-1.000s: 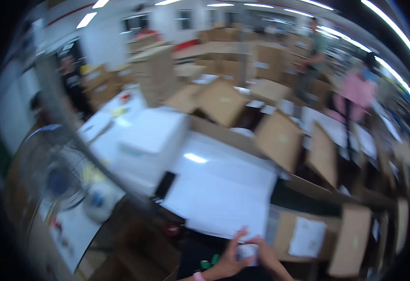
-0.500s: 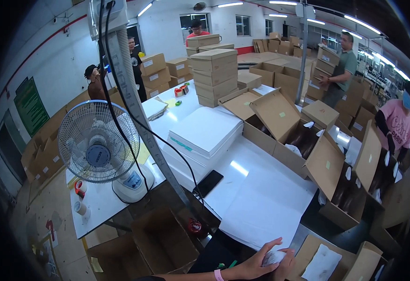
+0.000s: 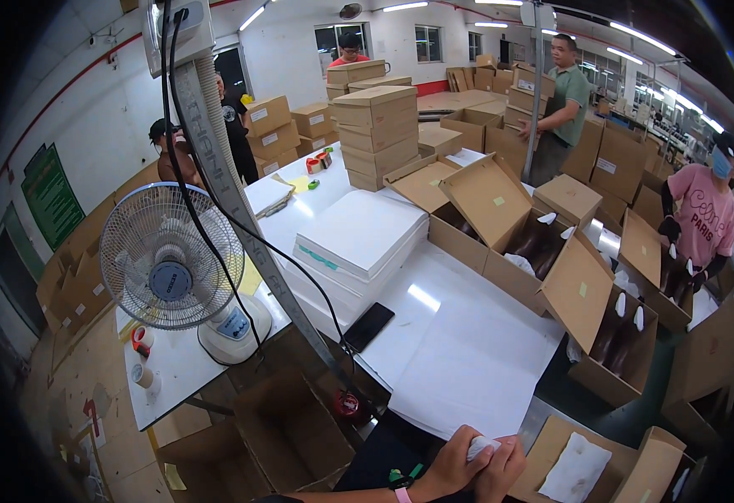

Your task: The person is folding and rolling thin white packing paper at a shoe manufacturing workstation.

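Low in the picture, my left hand (image 3: 451,464) and my right hand (image 3: 501,472) press together around a wad of crumpled white paper (image 3: 482,447). Only part of the wad shows between my curled fingers. Just beyond them lies a flat stack of white paper sheets (image 3: 476,360) on the white table. To the right of my hands is an open cardboard box (image 3: 543,444) with a crumpled white sheet (image 3: 577,465) in it.
A taller paper stack (image 3: 363,230), a black phone (image 3: 369,327) and a fan (image 3: 170,268) stand left of the sheets. Open boxes (image 3: 614,369) with brown shiny contents line the right. A metal post (image 3: 258,226) with cables rises at left. Several people work around the room.
My hands have closed more tightly over the paper wad, my left fingers curling in. The person carrying boxes has moved left, and boxes on the right conveyor side have shifted.
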Demonstrator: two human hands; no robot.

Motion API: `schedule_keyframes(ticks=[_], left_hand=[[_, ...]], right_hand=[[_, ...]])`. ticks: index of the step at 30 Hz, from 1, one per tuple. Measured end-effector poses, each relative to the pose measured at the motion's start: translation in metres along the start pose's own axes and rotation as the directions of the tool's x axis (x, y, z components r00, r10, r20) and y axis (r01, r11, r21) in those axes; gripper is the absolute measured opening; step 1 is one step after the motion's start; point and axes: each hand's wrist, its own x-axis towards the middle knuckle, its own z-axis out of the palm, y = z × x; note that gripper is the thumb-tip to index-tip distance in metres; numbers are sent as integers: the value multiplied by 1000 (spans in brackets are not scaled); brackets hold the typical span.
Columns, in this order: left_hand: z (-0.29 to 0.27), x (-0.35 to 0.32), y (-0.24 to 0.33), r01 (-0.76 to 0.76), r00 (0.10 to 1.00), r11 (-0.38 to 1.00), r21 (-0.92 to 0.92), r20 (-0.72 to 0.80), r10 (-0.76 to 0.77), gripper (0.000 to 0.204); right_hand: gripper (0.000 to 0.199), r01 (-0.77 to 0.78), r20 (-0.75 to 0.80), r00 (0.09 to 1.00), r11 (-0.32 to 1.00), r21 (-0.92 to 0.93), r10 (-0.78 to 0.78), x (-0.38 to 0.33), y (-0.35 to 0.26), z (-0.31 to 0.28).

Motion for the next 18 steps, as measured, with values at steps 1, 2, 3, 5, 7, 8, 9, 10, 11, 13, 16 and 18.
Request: schedule_keyframes(ticks=[1, 2, 3, 5, 7, 8, 9, 10, 11, 13, 16, 18], left_hand=[[0, 0, 0, 6, 1000, 1000, 7, 1, -6, 54], [1, 0, 1, 12, 1000, 1000, 15, 2, -12, 52], [1, 0, 1, 12, 1000, 1000, 14, 4, -12, 52], [-1, 1, 5, 40, 999, 999, 10, -2, -40, 52], [-3, 1, 6, 41, 999, 999, 13, -4, -41, 51], [-3, 1, 7, 43, 999, 999, 18, -10, -43, 50], [-2, 1, 7, 41, 999, 999, 25, -8, -41, 50], [-2, 1, 5, 12, 1000, 1000, 19, -26, -11, 50], [-4, 1, 2, -16, 999, 1000, 16, -47, 17, 50], [-13, 4, -4, 107, 993, 994, 22, -43, -106, 49], [-14, 11, -3, 189, 981, 982, 0, -42, -188, 50], [-9, 17, 3, 76, 995, 997, 5, 66, -77, 49]], right_hand=[[55, -18, -21, 1000, 999, 36, 19, 0, 0, 1], [55, -19, -22, 1000, 999, 36, 20, 0, 7, 2], [53, 11, -40, 999, 1000, 17, -10, -1, 20, 4], [52, 38, -62, 997, 999, -4, -38, 1, 28, 10], [63, 14, -85, 996, 999, 39, -10, 3, 31, 13], [63, 12, -86, 996, 999, 46, -8, 4, 32, 10], [50, 15, -40, 999, 1000, 24, -14, 5, 34, 5], [40, 20, 7, 1000, 1000, -6, -20, 5, 33, 3], [40, 20, 10, 1000, 1000, -4, -20, 2, 15, -2], [48, -47, 183, 983, 977, 206, 9, -4, -20, -17], [54, 50, 308, 947, 991, 122, -85, -10, -7, -33], [42, 86, 264, 961, 996, -10, -80, -10, 2, -41]])
